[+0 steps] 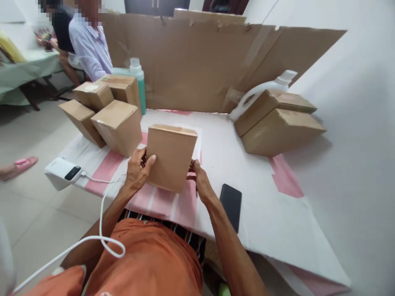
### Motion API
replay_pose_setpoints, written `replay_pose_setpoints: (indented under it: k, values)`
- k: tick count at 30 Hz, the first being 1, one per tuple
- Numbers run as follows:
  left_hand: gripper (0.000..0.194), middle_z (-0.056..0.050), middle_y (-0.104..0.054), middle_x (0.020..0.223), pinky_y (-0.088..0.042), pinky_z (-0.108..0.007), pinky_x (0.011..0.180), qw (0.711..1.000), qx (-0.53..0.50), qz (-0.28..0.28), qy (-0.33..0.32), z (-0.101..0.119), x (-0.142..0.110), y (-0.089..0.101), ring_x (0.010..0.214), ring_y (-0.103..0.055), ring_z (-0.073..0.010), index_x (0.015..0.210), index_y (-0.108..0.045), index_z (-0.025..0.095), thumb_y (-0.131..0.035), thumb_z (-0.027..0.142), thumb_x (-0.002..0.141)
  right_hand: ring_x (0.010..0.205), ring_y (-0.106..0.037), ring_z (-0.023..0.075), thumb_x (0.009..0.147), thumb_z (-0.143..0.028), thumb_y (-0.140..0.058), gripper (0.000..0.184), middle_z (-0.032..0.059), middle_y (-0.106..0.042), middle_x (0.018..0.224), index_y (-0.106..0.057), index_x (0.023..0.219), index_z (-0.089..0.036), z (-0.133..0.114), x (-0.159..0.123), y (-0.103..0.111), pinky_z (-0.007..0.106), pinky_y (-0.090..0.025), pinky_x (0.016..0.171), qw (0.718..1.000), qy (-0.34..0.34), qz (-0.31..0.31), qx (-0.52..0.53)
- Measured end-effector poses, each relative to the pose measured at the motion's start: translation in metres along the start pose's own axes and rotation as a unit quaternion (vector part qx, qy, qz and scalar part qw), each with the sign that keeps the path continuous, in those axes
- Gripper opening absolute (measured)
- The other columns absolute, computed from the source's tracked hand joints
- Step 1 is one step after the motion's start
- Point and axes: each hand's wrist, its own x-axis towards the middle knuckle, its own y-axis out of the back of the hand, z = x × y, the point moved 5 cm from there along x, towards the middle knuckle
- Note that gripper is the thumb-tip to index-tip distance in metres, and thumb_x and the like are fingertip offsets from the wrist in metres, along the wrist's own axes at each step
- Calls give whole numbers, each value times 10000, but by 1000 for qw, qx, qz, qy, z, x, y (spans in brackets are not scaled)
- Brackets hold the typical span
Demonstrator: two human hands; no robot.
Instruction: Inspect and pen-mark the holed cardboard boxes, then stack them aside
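Note:
A closed brown cardboard box (pixel 171 159) stands in front of me near the table's front edge, with its top tilted slightly away. My left hand (pixel 139 169) grips its left side, the thumb lying on the near face and the fingers around behind. At the box's right side is my right hand (pixel 200 177), its fingers curled by the edge and partly hidden. To the left, several other cardboard boxes (pixel 119 125) are grouped together. A black phone (pixel 231 207) lies face up or down, I cannot tell which, just right of my right forearm.
A white power bank (pixel 66 170) with a white cable (pixel 101 213) sits at the table's left corner. A green bottle (pixel 141 88) stands behind the left boxes. Two boxes (pixel 284 127) and a white jug (pixel 262 90) are at right. A cardboard sheet (pixel 197 65) borders the back. Two people sit at far left.

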Motion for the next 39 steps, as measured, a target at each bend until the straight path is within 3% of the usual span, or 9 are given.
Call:
replay_pose_setpoints:
  k: [5, 10, 16, 20, 24, 28, 31, 34, 39]
  values:
    - [530, -93, -684, 1078, -593, -418, 835, 997, -25, -24, 69, -26, -46, 6, 947, -675, -243, 1260, -712, 218, -512, 654, 1034, 1388, -597, 318, 988, -830, -426, 693, 46, -661, 1510, -657, 1464, -382, 20, -29, -23, 501, -565, 1050, 998, -3, -9, 58]
    - [563, -115, -670, 1167, -579, -448, 995, 995, -43, 6, 90, -31, -56, 1, 1129, -663, -268, 1189, -724, 206, -461, 681, 1040, 1546, -453, 280, 991, -809, -467, 686, 2, -501, 1675, -543, 1562, -437, 21, -45, -28, 504, -478, 1184, 999, 16, -15, 46]
    - [580, -100, -680, 1155, -560, -428, 1000, 995, -39, -35, 88, -20, -61, 9, 1102, -664, -262, 1252, -735, 236, -431, 686, 1047, 1098, -726, 322, 964, -873, -395, 778, 93, -790, 1248, -736, 1375, -308, 17, -41, -21, 432, -613, 800, 998, -62, 4, -25]
    - [626, -105, -709, 1117, -561, -446, 1000, 990, -46, -57, 117, -27, -71, 13, 1100, -683, -276, 1277, -747, 242, -378, 696, 1055, 811, -689, 251, 935, -886, -439, 818, 99, -799, 1104, -750, 1355, -257, 25, -42, -15, 376, -547, 657, 996, -82, 32, -26]
    - [599, -104, -723, 1135, -580, -418, 947, 989, -62, -57, 120, -28, -74, 19, 1092, -694, -266, 1318, -742, 257, -402, 674, 1056, 898, -678, 243, 979, -798, -461, 695, 101, -758, 1274, -734, 1362, -287, 24, -52, -18, 370, -558, 695, 997, -65, 1, 45]
    - [584, -95, -716, 1143, -569, -375, 880, 994, -78, -21, 74, -7, -69, 26, 1017, -682, -240, 1428, -683, 240, -465, 631, 1053, 1013, -658, 263, 997, -759, -475, 623, 98, -695, 1389, -725, 1338, -303, -2, -57, -10, 370, -573, 699, 998, -6, 12, 55]
    - [564, -98, -721, 1190, -559, -377, 888, 995, -90, 12, 35, 13, -68, 28, 1012, -674, -238, 1459, -655, 236, -494, 595, 1055, 875, -645, 232, 987, -708, -572, 525, 78, -734, 1222, -743, 1268, -299, -28, -59, -1, 373, -561, 699, 997, 40, 47, -35]
    - [566, -121, -698, 1344, -536, -443, 1040, 995, -80, 56, 18, 22, -69, 30, 1202, -657, -291, 1462, -638, 239, -521, 599, 1040, 743, -636, 219, 976, -679, -622, 462, 40, -722, 892, -763, 1167, -283, -45, -63, -2, 369, -550, 665, 991, 51, 55, -113]
    - [635, -141, -651, 1467, -469, -512, 1188, 995, -51, 72, 49, 13, -62, 29, 1371, -601, -331, 1490, -593, 238, -552, 651, 1010, 725, -701, 230, 969, -675, -636, 805, 0, -703, 795, -402, 1636, -290, -44, -64, -18, 356, -567, 624, 998, 37, 17, -55]
